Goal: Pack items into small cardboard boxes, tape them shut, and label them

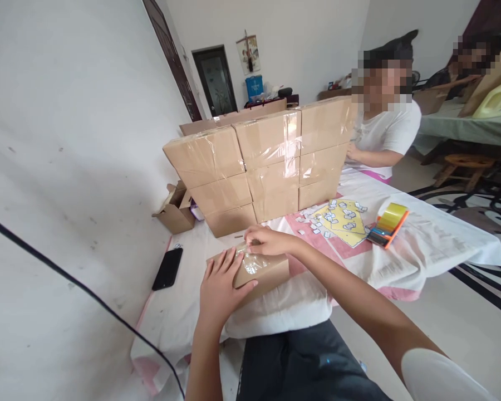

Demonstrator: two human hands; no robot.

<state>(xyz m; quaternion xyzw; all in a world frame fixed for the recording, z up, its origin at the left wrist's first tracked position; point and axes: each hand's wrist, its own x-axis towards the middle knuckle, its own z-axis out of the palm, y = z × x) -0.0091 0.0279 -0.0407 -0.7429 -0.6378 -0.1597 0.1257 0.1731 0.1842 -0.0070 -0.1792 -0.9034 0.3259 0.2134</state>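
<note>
A closed cardboard box point(275, 272) lies before me on the cloth-covered table, with shiny clear tape point(256, 265) across its top. My left hand point(223, 281) rests on the left part of the box, fingers spread and thumb stretched along the near side. At the far edge of the box top, my right hand point(268, 240) has its fingers curled in beside the tape. Whatever is between those fingertips, if anything, is too small to make out. Behind both hands stands a stack of taped cardboard boxes point(273, 178).
A tape dispenser point(388, 224) with a yellowish roll and small white labels point(317, 227) lie to the right. On the left are a black phone point(167, 269) and an open carton point(175, 214). A person point(394, 125) sits behind the stack; another is farther back.
</note>
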